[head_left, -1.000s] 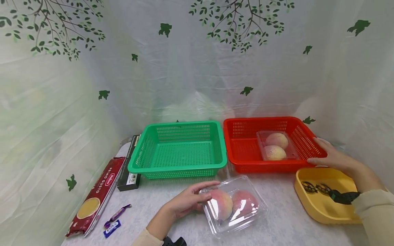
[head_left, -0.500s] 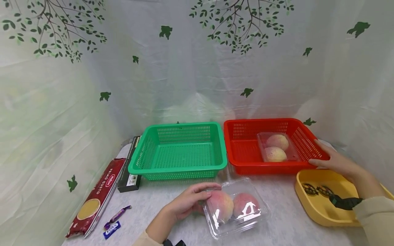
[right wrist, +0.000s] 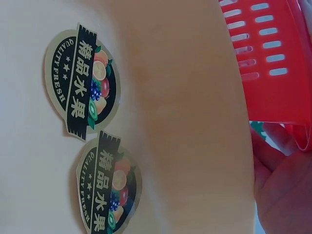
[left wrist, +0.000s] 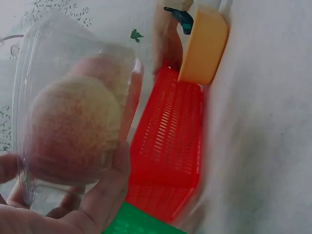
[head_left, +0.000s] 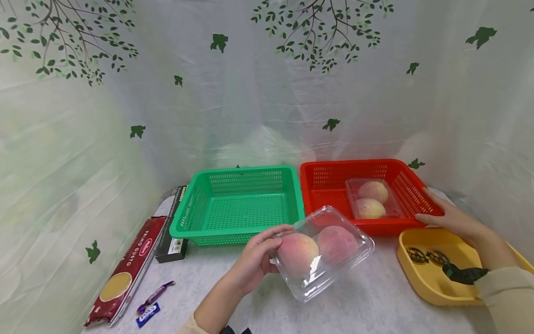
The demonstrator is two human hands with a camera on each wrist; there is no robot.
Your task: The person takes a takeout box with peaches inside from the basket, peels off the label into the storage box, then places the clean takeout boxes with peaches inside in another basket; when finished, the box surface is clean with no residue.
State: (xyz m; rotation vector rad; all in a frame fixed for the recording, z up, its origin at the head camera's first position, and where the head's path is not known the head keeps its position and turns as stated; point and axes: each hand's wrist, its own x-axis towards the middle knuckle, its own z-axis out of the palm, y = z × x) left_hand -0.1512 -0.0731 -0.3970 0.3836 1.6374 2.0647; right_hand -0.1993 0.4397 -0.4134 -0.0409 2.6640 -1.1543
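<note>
My left hand (head_left: 260,255) grips the left edge of a clear plastic clamshell box (head_left: 323,253) with two peaches (head_left: 298,254) inside. The box is tilted and held above the table, in front of the baskets. In the left wrist view, the thumb and fingers pinch the corner of the clamshell (left wrist: 73,112). At the right, my right hand (head_left: 454,215) rests on the right rim of the red basket (head_left: 346,227), its fingers on the outer side and thumb near the front corner. Inside that basket lies another clear box of two peaches (head_left: 371,199).
A green basket (head_left: 238,234) stands left of the red one. The yellow bin (head_left: 425,287) beneath my right forearm holds two oval fruit stickers (right wrist: 83,83). At left lie a red Primo Gusto packet (head_left: 129,269), a black box (head_left: 172,246) and two small wrapped sweets (head_left: 155,297).
My left hand has raised the peach box off the table and tilted it up, moving it slightly away from me toward the red basket. My right hand stays at the basket rim.
</note>
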